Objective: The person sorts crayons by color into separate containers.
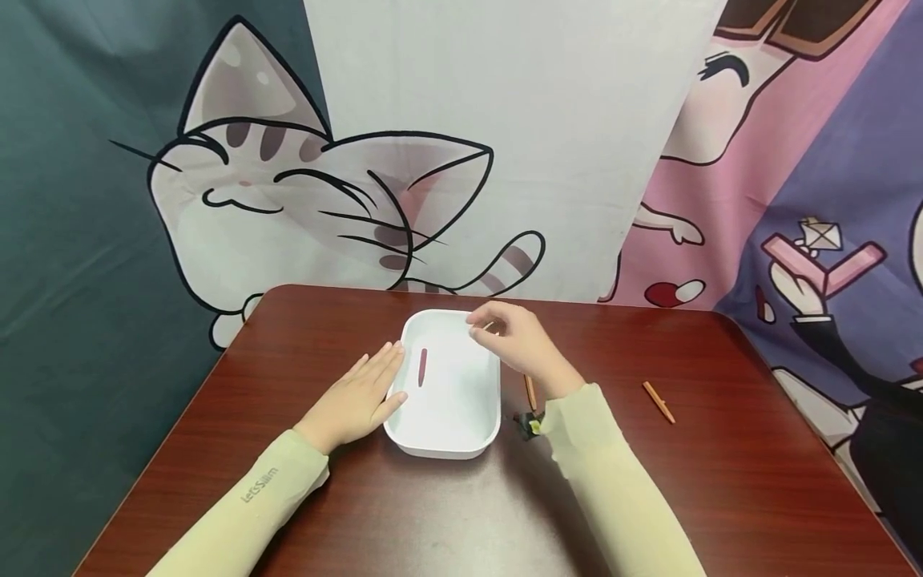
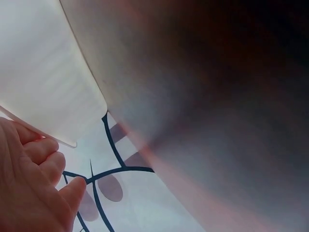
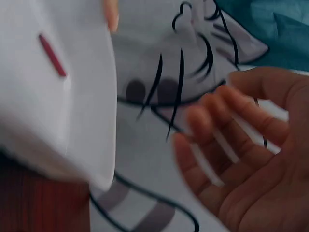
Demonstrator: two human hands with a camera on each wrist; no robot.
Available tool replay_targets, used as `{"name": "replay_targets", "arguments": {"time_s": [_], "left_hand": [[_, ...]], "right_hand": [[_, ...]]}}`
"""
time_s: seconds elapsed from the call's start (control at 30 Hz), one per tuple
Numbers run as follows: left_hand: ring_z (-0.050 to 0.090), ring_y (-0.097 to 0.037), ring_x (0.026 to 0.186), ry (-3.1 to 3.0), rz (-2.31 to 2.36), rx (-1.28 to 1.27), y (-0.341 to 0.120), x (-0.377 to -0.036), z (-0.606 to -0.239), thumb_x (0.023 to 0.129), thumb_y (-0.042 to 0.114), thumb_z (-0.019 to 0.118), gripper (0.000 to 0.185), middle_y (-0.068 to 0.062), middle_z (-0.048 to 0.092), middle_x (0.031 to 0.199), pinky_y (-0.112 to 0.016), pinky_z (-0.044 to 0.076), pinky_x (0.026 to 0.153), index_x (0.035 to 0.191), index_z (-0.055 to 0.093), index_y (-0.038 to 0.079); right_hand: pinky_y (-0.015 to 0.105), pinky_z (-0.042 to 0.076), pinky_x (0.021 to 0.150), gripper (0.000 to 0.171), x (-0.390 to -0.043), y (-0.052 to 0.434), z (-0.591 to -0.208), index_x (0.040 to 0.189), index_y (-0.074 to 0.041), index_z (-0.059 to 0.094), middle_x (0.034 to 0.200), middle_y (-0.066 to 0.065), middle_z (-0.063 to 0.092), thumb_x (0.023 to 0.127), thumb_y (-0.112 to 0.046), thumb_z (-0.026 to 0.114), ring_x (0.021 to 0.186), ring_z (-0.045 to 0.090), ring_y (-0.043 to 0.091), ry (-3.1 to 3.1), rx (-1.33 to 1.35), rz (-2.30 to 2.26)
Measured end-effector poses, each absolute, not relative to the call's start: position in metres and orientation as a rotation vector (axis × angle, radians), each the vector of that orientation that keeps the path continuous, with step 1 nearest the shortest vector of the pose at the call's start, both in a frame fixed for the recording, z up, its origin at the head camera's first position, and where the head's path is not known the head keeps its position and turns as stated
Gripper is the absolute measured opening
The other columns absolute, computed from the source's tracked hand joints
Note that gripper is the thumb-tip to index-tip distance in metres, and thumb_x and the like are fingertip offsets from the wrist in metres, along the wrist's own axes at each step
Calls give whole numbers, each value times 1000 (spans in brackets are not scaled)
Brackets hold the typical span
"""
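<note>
A white rectangular tray point(image 1: 456, 442) stands on the table with a short dark red stick point(image 1: 422, 367) lying in its left half. Along the tray's left rim rests my left hand point(image 1: 356, 398), fingers straight and thumb over the edge. The left wrist view shows its fingertips point(image 2: 53, 159) at the white rim. My right hand point(image 1: 515, 336) hovers by the tray's far right corner, its fingers loosely bent. In the right wrist view nothing lies between the thumb and fingers point(image 3: 241, 130) of that hand, and the red stick shows inside the tray.
An orange-brown stick point(image 1: 530, 393) lies right of the tray, partly behind the right forearm. Near it is a small dark object with a yellow-green patch point(image 1: 531, 425). Another orange-brown stick point(image 1: 658, 402) lies farther right on the reddish-brown table point(image 1: 750, 481). A printed cloth hangs behind.
</note>
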State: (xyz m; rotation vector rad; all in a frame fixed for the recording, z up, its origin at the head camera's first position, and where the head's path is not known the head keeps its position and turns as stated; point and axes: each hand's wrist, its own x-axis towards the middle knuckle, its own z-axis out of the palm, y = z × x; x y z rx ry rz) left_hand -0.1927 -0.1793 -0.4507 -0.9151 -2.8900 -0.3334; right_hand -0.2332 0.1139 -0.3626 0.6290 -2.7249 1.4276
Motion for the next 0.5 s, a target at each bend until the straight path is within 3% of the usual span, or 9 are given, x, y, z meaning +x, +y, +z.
{"name": "replay_targets", "arguments": {"time_s": [0.5], "left_hand": [[20,-30,154,-2890,-334,-910,-180,-192,-450,105,47,45,74,-13,25,166,-53,24,121,158,27,-2]], "right_hand": [[39,57,77,21,-221,165,-415,112,-2,72,100,10,72,92,-9,70,92,65,27,-2774,244,1362]]}}
